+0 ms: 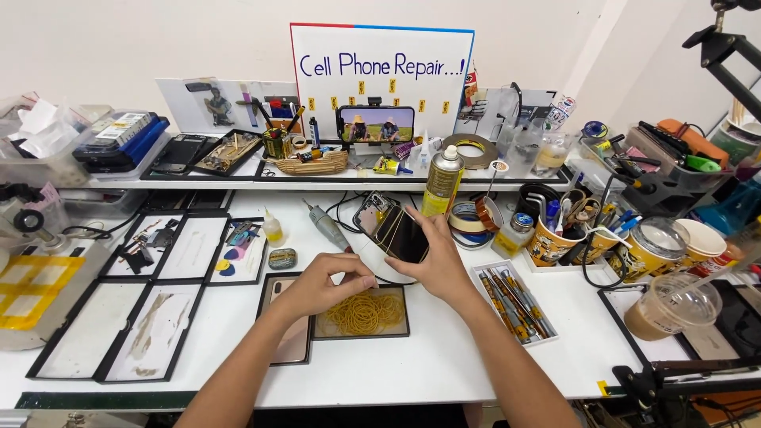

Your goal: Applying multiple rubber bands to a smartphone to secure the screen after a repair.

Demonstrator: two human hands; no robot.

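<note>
Above the middle of the white counter [444, 364], the right hand [438, 265] grips a dark smartphone [394, 228], tilted with its glossy face up; thin yellowish rubber bands appear to be looped around it, though they are too fine to be sure how many. The left hand [325, 284] hovers just over a shallow black tray of yellow rubber bands [365, 314], its thumb and forefinger pinched narrowly together, apparently on a band. Partly under that wrist lies a second phone [287, 333], flat beside the tray. Just behind the held smartphone stands a yellow spray can [442, 181], with rolls of tape [474, 218] next to it. To the right lies a small white tray of screwdrivers [513, 302], and beyond it printed paper cups [549, 239] stuffed with tools and a lidded iced coffee [672, 306]. To the left sit black-rimmed white trays [196, 247] holding small parts, a grey pen-shaped tool [326, 225] and a small tin [282, 258].
</note>
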